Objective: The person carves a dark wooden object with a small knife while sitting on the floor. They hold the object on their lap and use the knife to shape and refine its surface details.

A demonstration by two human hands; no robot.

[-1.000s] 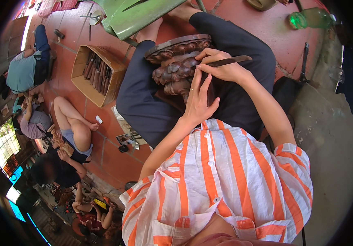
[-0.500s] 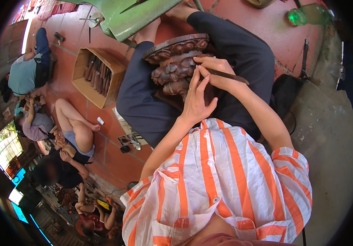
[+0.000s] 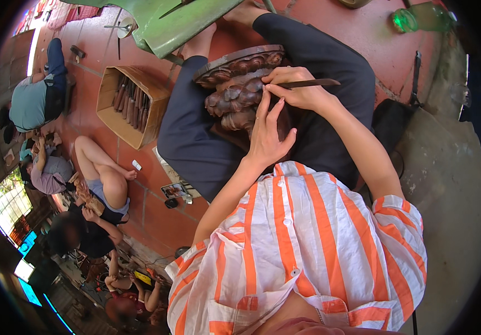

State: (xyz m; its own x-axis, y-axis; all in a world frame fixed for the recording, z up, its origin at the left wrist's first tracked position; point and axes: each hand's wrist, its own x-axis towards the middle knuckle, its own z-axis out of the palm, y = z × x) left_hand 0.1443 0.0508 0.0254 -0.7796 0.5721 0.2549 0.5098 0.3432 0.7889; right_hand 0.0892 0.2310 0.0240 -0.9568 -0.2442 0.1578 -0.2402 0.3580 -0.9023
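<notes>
A dark brown carved wooden pedestal [image 3: 237, 96] with a round rim and rows of petal-like carving lies tilted between my legs. My right hand [image 3: 295, 88] is closed in a pen-like grip on a slim dark carving chisel [image 3: 317, 83]. The chisel's rear end sticks out to the right; its tip is hidden by my fingers at the carving. My left hand [image 3: 268, 131] rests against the pedestal's near side, fingers stretched and thumb apart. Its index fingertip touches the wood close to the right hand's fingers.
Left of my legs stands a cardboard box [image 3: 140, 125] with several wooden-handled tools [image 3: 131, 106]. A green plastic chair [image 3: 173, 25] is beyond the pedestal, a green bottle [image 3: 427, 19] at the far right. A phone [image 3: 173, 190] lies by my left leg. Several people sit working at the left.
The chisel has swung from slanting down to the right to nearly level, as my right hand turned and rose slightly. My left hand stays on the pedestal.
</notes>
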